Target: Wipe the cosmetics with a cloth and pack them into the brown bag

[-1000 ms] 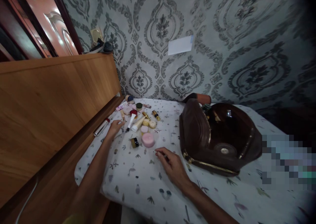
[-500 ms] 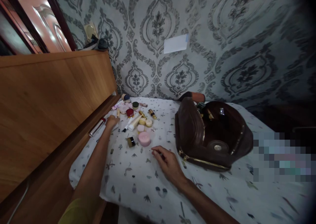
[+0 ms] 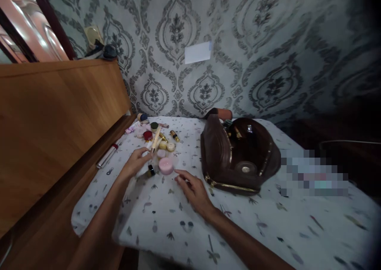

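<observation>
My left hand (image 3: 137, 161) is closed on a slim cream-coloured tube (image 3: 156, 138), which points up and away from the fingers. It hovers over small cosmetics, just above a black-and-gold jar (image 3: 151, 170). My right hand (image 3: 193, 190) rests low over the cloth, fingers loosely bent and apart, with nothing in them. Its fingertips are beside a round pink jar (image 3: 166, 166). Behind that lie a pale pink jar (image 3: 161, 154), small cream-lidded pots (image 3: 170, 146), a red-lidded jar (image 3: 147, 135), a dark green-lidded jar (image 3: 154, 126) and a black-and-gold lipstick tube (image 3: 174, 135).
An open brown handbag (image 3: 217, 153) stands to the right with items inside. Behind it lies an orange-brown object (image 3: 224, 114) against the patterned wall. A wooden headboard (image 3: 65, 115) borders the left, with a clear, red-banded slim item (image 3: 107, 156) beside it on the printed cloth (image 3: 166, 218).
My left hand has moved right from the cloth's left edge, lifting the slim cream-coloured tube. My right hand stays near the pink jar. The view has shifted to the right.
</observation>
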Motion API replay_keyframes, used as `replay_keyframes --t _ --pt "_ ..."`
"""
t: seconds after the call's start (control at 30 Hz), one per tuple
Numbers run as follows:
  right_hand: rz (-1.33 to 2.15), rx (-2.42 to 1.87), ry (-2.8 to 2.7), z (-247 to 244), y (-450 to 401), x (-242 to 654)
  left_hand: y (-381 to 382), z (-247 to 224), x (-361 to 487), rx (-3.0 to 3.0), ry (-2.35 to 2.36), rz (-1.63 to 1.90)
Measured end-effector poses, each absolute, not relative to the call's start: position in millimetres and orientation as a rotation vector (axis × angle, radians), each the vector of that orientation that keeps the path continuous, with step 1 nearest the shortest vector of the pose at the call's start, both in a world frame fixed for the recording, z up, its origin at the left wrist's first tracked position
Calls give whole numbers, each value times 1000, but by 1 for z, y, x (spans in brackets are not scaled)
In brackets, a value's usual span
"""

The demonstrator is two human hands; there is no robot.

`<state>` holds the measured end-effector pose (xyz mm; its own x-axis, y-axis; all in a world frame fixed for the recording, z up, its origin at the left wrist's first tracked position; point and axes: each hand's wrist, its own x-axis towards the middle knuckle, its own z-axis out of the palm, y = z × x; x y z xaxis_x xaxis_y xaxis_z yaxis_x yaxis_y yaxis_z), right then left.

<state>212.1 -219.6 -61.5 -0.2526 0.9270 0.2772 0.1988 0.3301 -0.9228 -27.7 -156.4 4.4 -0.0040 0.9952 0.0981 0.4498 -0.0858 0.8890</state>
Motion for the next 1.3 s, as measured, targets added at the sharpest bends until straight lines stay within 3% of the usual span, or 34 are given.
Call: replay_keyframes --t 0.3,0.57,0.87,1.3 --pt "1173 -903 -1363 -63 -219 210 -216 -12 55 2135 1482 828" --pt "1218 -882 -1236 -62 -209 215 -217 -18 63 2263 1297 691" --pt "1173 -841 -1492 -57 -221 210 -201 0 76 2164 1391 1241" --pt "1143 -858 -1759 -50 -224 212 -163 9 55 1494 1261 1288"
